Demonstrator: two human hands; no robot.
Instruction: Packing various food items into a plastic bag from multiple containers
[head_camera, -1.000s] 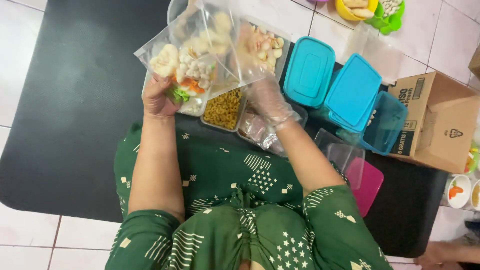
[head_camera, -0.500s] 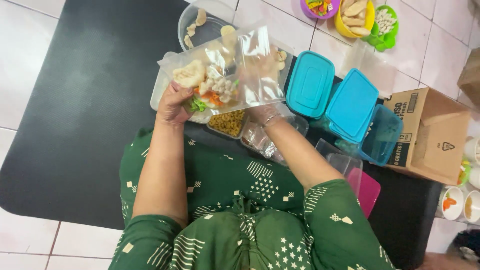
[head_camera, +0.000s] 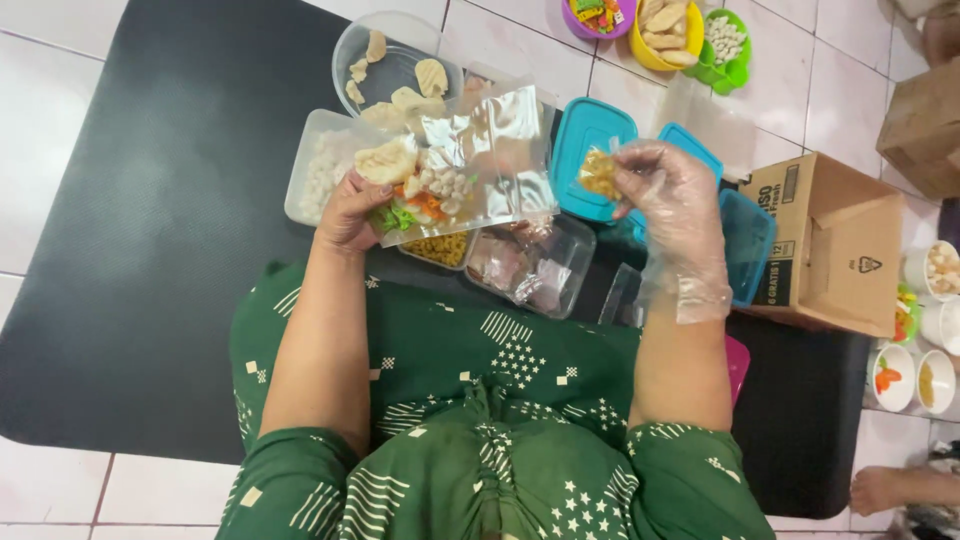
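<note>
The person sits on a black mat (head_camera: 150, 250), green patterned dress in the foreground, both forearms reaching forward.

The left hand (head_camera: 350, 212) is closed around the lower left corner of a clear plastic bag (head_camera: 470, 165), holding it up with its mouth toward the right. Inside the bag lie a pale cracker, white bits, and orange and green pieces, bunched close to the left hand's fingers.

The right hand (head_camera: 665, 195), in a loose clear glove, is raised just to the right of the bag, apart from it. Its fingertips pinch a small clump of yellow-brown food (head_camera: 600, 172), held near the bag's open edge.

Beneath the bag sit clear tubs: one with yellow-brown bits (head_camera: 440, 250), one with pinkish pieces (head_camera: 530, 265), one with white bits (head_camera: 320, 170) at the left. Beyond them stands a round tub of crackers (head_camera: 395, 65).

Behind the right hand lie teal lids (head_camera: 590, 140). Farther right is an open cardboard box (head_camera: 830, 250). Near the far edge stand small coloured bowls (head_camera: 670, 25) on the white tiled floor.
</note>
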